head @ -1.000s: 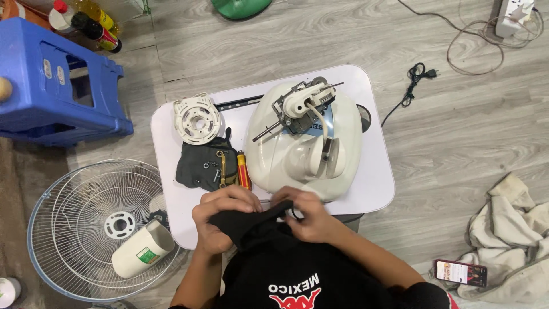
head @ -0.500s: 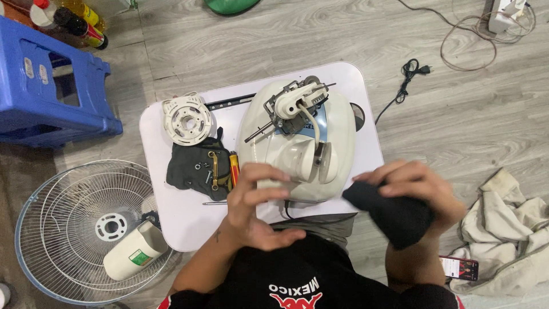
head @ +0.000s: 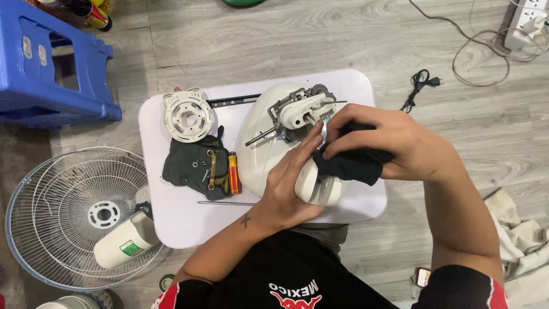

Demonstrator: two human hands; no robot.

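A cream-coloured fan body [head: 260,146] with its bare motor mechanism [head: 300,111] lies on a small white table [head: 183,220]. My left hand [head: 289,186] rests flat on the fan body, holding it steady near the neck. My right hand [head: 394,146] is shut on a black cloth [head: 349,163], pressed against the fan body just below the motor. A round white plastic cover [head: 187,116] lies at the table's left, above a dark cloth [head: 183,166] carrying screws, a spanner and a red-and-yellow screwdriver [head: 233,173].
A wire fan grille [head: 54,212] lies on the floor at left with a white cylinder [head: 123,243] on it. A blue plastic stool [head: 51,68] stands at upper left. A power cord [head: 420,86], a power strip [head: 523,26], a pale cloth [head: 523,240] and a phone [head: 423,276] lie at right.
My right hand carried the black cloth from my lap out to the right, then in onto the fan body. My left hand moved up onto the fan body.
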